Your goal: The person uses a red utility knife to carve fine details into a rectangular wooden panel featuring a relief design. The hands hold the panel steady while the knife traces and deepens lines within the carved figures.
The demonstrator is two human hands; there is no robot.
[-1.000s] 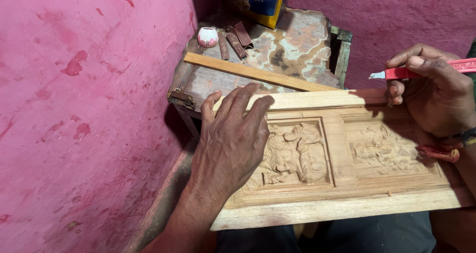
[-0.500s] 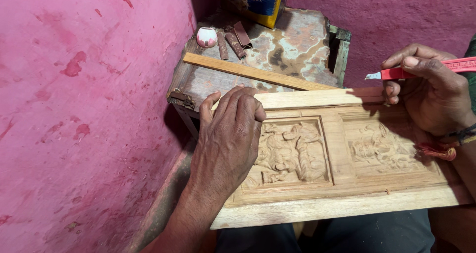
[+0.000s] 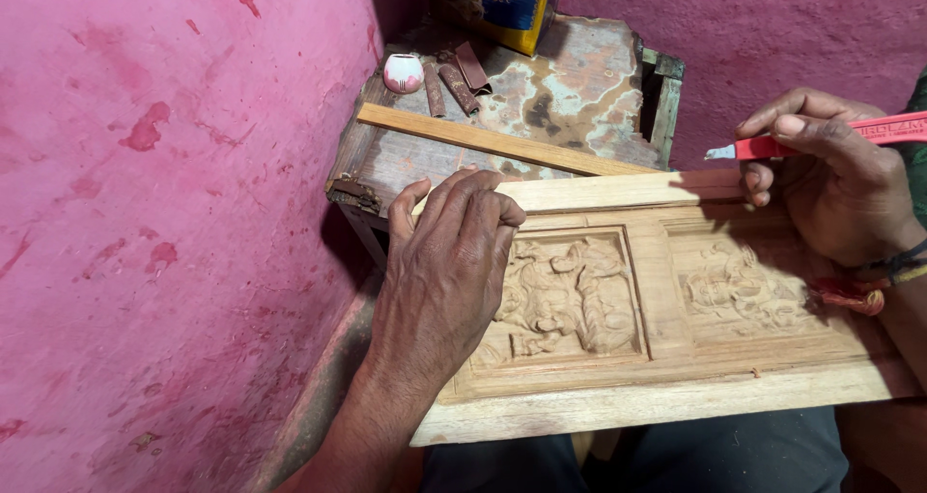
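1. Across the person's lap lies a carved wooden panel (image 3: 676, 309), pale and unfinished, with two recessed rectangular fields of relief figures; its far edge meets the near edge of a small worn table (image 3: 579, 87).
2. Left hand (image 3: 449, 271): palm down on the left end of the panel, fingers together and curled, their tips over the upper left corner of the left relief field. It grips nothing.
3. Right hand (image 3: 835, 189): above the panel's upper right corner, thumb and fingers clamped on a red-handled cutter (image 3: 821, 140) whose short pale blade points left, just beyond the panel's far edge. A red thread band (image 3: 855, 295) circles this wrist.
4. Table top, stained and peeling: a plain wooden strip (image 3: 492, 140) lies diagonally across it, close to the panel.
5. Far left of the table: a small white-and-pink cup (image 3: 403, 72); whether it holds anything cannot be told. Beside it lie rolled brown sandpaper pieces (image 3: 456, 76).
6. Pink painted wall (image 3: 164, 213) fills the left side.
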